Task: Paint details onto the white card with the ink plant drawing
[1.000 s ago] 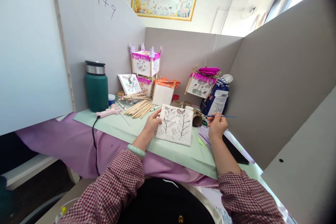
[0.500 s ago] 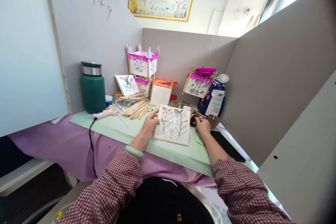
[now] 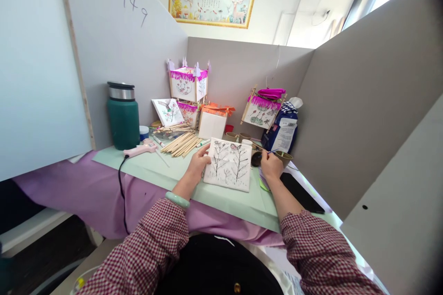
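My left hand (image 3: 200,166) grips the left edge of a white square panel (image 3: 227,179), thumb in front. The panel bears dark ink drawings of two leafy stems with small plants below, and it leans back at a tilt over the table. My right hand (image 3: 272,166) is closed on a thin paintbrush (image 3: 272,151) with a blue handle; its tip is hard to make out. Just left of that hand sits a small round pot (image 3: 256,159) with a dark inside. A brown cup (image 3: 283,157) stands right behind the hand.
A pink glue gun (image 3: 141,148) with a black cord and a green bottle (image 3: 122,115) stand left. Bamboo sticks (image 3: 182,144) lie mid-table. Paper lanterns (image 3: 188,85) and a blue pack (image 3: 282,131) stand behind. A black tablet (image 3: 302,192) lies right, near the grey partition (image 3: 356,92).
My right hand has shifted slightly up and right with the brush, away from the dark pot, which shows more now. My left hand and the panel are almost unmoved.
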{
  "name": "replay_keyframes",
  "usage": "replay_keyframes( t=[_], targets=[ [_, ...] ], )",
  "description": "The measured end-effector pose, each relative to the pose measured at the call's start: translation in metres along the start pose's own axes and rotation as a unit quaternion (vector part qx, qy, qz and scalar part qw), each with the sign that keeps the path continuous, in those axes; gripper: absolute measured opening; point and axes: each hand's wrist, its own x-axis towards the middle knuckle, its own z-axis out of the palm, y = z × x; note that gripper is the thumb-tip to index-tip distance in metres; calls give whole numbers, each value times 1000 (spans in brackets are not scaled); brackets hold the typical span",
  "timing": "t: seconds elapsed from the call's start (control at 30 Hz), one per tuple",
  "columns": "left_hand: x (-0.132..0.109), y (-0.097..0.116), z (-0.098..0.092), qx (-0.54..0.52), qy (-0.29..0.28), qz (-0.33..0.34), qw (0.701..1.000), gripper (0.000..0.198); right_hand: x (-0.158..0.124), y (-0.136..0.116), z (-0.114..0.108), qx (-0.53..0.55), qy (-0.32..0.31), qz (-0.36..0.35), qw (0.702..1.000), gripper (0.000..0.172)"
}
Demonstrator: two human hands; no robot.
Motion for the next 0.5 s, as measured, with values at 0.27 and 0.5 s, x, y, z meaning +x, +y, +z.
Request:
replay_keyframes(
  t=[0.27, 0.5],
  targets=[
    [-1, 2, 1, 13, 2, 10, 1000, 74, -19, -31, -37, 214, 157, -108, 958, 45],
    [0, 0, 1, 19, -3, 18, 1000, 70, -71, -90, -10, 337, 30, -295, 893, 36]
  ],
)
